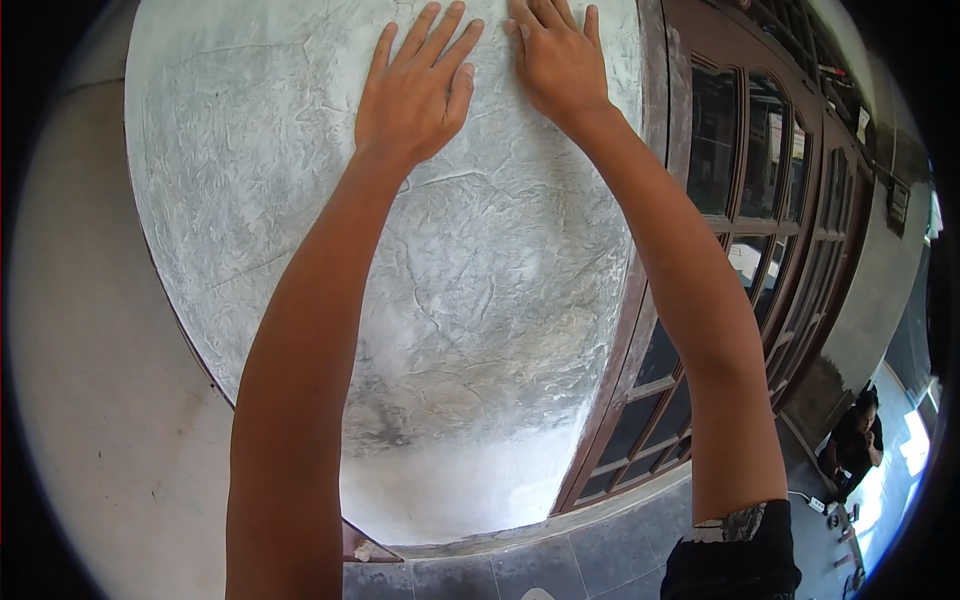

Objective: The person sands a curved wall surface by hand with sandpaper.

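In the head view, a grey-white wall with a wrinkled, rough surface stands in front of me, its lower band smoother and whiter. My left hand lies palm toward the upper part of this wall, fingers spread and nothing in it. To its right, my right hand is also against the wall, close to the door frame. Its fingers are stretched and partly cut off by the top edge of the view. Both arms reach upward, and a dark sleeve shows on the right one.
A brown wooden frame with glass panes borders the wall on the right. At left is a plain beige wall. Dark floor tiles lie below. Another person sits at far right, near a white power strip and small items.
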`<state>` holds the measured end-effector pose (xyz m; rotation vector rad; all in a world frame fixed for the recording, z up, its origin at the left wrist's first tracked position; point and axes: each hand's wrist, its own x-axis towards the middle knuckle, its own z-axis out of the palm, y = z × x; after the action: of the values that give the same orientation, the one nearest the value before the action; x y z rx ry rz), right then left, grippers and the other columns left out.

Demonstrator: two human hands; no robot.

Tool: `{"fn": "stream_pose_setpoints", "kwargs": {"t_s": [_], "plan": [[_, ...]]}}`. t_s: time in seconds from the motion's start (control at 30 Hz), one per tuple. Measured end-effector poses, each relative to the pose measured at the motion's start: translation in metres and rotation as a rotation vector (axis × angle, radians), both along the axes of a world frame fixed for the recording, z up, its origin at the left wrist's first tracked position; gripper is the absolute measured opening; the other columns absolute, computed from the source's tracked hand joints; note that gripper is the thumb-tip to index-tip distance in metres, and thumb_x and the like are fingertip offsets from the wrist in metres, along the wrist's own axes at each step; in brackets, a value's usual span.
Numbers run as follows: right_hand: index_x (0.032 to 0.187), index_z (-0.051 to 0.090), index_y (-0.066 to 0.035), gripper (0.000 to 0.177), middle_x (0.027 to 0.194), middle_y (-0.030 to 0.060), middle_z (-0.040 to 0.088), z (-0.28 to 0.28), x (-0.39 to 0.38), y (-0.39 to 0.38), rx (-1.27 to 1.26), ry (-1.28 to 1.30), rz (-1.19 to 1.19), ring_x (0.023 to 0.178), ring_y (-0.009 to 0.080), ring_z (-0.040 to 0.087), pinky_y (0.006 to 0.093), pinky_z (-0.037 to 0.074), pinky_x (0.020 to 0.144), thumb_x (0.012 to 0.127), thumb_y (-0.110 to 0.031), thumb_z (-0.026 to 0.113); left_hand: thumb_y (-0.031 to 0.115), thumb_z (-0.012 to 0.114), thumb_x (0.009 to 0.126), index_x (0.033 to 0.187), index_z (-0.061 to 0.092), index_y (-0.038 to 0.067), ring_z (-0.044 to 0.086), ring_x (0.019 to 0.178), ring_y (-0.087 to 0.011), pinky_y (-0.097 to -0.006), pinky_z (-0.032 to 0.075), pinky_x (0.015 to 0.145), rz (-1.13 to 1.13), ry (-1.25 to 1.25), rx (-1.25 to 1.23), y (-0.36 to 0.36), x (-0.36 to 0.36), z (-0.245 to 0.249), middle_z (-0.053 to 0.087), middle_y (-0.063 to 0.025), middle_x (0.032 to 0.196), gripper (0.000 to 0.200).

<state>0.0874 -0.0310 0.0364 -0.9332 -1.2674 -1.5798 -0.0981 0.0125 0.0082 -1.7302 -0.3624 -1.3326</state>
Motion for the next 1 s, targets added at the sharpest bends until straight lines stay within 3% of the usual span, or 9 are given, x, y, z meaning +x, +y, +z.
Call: {"fn": "stream_pose_setpoints", "kwargs": {"t_s": [0.2,0.33,0.4,0.5,0.57,0.73,0.87,0.93,1.0], "plan": [[0.143,0.057,-0.004,0.046,0.152,0.0184,0.053,-0.131,-0.007,-0.008,-0.095,-0.054,-0.037,0.141,0.0392,0.049,0.0657,0.038,0.112,0.103,-0.025,0.059,0.02,0.046,0.102,0.152,0.049,0.006,0.031,0.154,-0.0325,-0.0525,0.021,0.127,-0.029,-0.016,0.003,0.004,0.0,-0.002,0.04,-0.0151,0.163,0.053],[0.144,0.058,-0.008,0.043,0.155,0.0141,0.051,-0.015,-0.002,-0.006,-0.006,0.03,-0.011,0.143,0.0357,0.047,0.0686,0.033,0.114,0.104,-0.025,0.057,0.019,0.046,0.101,0.152,0.049,0.005,0.032,0.154,-0.033,-0.0525,0.021,0.127,-0.034,-0.007,-0.003,-0.001,-0.001,0.001,0.04,-0.0153,0.163,0.053],[0.152,0.044,0.001,0.056,0.164,0.0249,0.034,0.0,-0.005,-0.002,-0.112,0.112,0.066,0.153,0.0426,0.03,0.0632,0.019,0.124,0.11,-0.036,0.041,0.019,0.046,0.101,0.152,0.049,0.005,0.032,0.154,-0.0333,-0.0526,0.021,0.127,-0.018,0.003,-0.013,-0.001,-0.001,0.0,0.04,-0.0155,0.164,0.053],[0.15,0.052,-0.013,0.046,0.159,0.012,0.046,-0.081,-0.01,0.0,-0.05,0.013,0.074,0.146,0.0346,0.045,0.0697,0.032,0.115,0.106,-0.027,0.054,0.019,0.046,0.1,0.152,0.049,0.005,0.032,0.154,-0.0338,-0.053,0.021,0.127,-0.018,0.005,-0.017,0.002,-0.003,0.001,0.039,-0.0158,0.164,0.053],[0.144,0.058,-0.009,0.044,0.155,0.014,0.05,-0.125,-0.015,-0.006,-0.116,-0.026,0.067,0.144,0.035,0.046,0.0733,0.032,0.111,0.103,-0.026,0.058,0.019,0.046,0.1,0.152,0.049,0.006,0.032,0.154,-0.034,-0.0531,0.02,0.127,-0.026,-0.002,-0.025,0.002,-0.001,0.0,0.039,-0.0159,0.164,0.054],[0.154,0.045,-0.011,0.051,0.162,0.0094,0.041,-0.017,-0.003,-0.003,0.004,0.079,0.017,0.149,0.0321,0.038,0.0785,0.027,0.111,0.109,-0.035,0.046,0.018,0.044,0.1,0.153,0.048,0.004,0.031,0.154,-0.0347,-0.0539,0.02,0.127,-0.028,0.013,-0.052,-0.005,-0.002,0.001,0.039,-0.0162,0.164,0.055],[0.16,0.037,-0.014,0.068,0.169,0.0137,0.028,-0.078,-0.006,-0.004,-0.102,0.037,0.072,0.157,0.0358,0.024,0.0776,0.015,0.117,0.107,-0.056,0.039,0.016,0.043,0.099,0.151,0.049,0.003,0.032,0.153,-0.036,-0.0545,0.02,0.126,-0.051,0.024,-0.043,0.002,-0.004,-0.001,0.04,-0.0172,0.164,0.054],[0.16,0.039,-0.013,0.073,0.168,0.0152,0.03,-0.094,-0.002,-0.005,-0.15,0.0,0.095,0.156,0.0357,0.025,0.0779,0.014,0.117,0.105,-0.061,0.04,0.027,0.039,0.107,0.152,0.055,0.022,0.036,0.153,-0.0212,-0.0484,0.021,0.128,-0.024,-0.076,0.137,0.013,0.0,0.0,0.046,0.0,0.162,0.048],[0.161,0.037,-0.014,0.077,0.17,0.0151,0.026,-0.079,0.007,0.0,-0.172,-0.014,0.021,0.158,0.036,0.022,0.0763,0.011,0.118,0.104,-0.064,0.04,0.024,0.038,0.107,0.152,0.055,0.02,0.035,0.153,-0.0228,-0.0497,0.02,0.128,-0.082,-0.069,0.116,0.016,-0.002,0.002,0.046,-0.001,0.162,0.048]]}}
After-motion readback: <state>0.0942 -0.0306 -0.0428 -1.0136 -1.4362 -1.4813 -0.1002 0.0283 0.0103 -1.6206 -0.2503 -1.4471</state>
